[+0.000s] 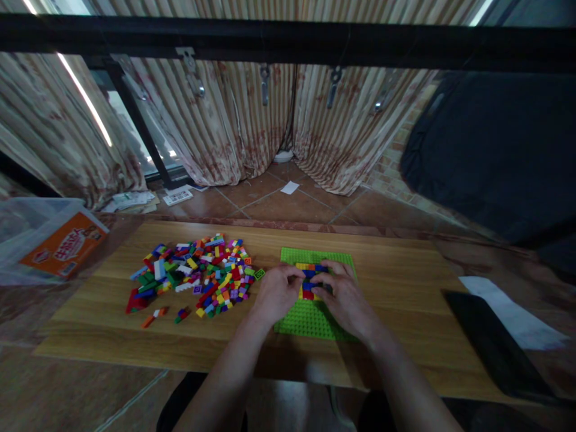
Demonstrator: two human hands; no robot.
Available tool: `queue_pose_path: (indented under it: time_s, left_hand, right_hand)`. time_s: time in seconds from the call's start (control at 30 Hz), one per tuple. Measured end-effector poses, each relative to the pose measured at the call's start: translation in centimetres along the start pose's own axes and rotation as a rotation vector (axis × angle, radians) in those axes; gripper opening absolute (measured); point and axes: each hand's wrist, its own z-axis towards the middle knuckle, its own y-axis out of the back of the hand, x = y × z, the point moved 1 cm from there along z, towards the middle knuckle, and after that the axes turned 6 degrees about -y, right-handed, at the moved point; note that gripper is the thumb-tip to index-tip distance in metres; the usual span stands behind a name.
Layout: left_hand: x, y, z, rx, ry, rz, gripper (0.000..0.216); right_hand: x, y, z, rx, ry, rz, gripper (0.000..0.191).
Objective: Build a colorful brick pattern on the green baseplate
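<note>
A light green baseplate point(310, 321) lies on the wooden table point(405, 282) in front of me. A small stack of coloured bricks point(310, 273) stands on the plate, red, blue and yellow showing. My left hand point(276, 291) and my right hand point(344, 297) meet over this stack, fingers curled and pressed on its bricks. Left of the plate spreads a loose pile of bricks point(198, 273) in many colours.
A clear plastic bag with an orange box point(63, 245) sits at the table's left end. A dark flat object point(490, 342) and white paper point(508, 312) lie at the right. Curtains point(252, 126) and a tiled floor lie beyond the far edge.
</note>
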Motion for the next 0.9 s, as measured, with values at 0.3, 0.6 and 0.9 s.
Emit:
queue_pose_path:
  time_s: [0.3, 0.6, 0.9]
  left_hand:
    - [-0.55, -0.17, -0.25, 0.041, -0.057, 0.163, 0.018]
    - [-0.61, -0.67, -0.21, 0.056, -0.083, 0.252, 0.019]
    - [-1.03, -0.76, -0.17, 0.058, -0.081, 0.319, 0.018]
  right_hand:
    - [-0.22, -0.38, -0.09, -0.017, -0.028, 0.012, 0.021]
    - [-0.75, -0.35, 0.3, -0.016, -0.095, 0.064, 0.02]
    - [-1.02, -0.38, 0.51, 0.031, -0.148, 0.102, 0.016]
